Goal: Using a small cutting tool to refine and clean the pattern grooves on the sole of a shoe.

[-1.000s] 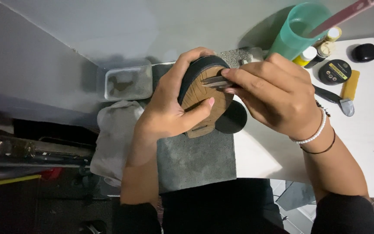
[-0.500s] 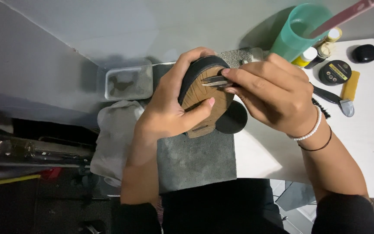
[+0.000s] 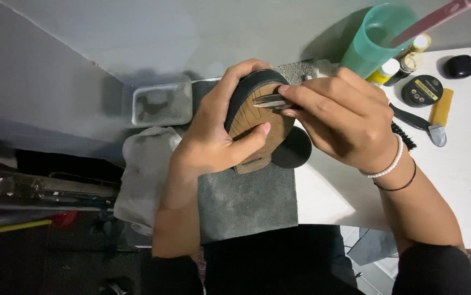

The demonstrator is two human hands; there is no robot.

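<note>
Shoe sole (image 3: 257,117) | mid-frame, clasped in our left hand (image 3: 213,145) | right hand (image 3: 344,120) pinches tweezers (image 3: 271,101) shut against grooves | slipping tips could jab our thumb

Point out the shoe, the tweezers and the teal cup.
shoe (image 3: 257,117), head view, on the ribbed brown sole.
tweezers (image 3: 271,101), head view, on the metal tips beyond the fingers.
teal cup (image 3: 369,49), head view, on its outer wall.
</note>
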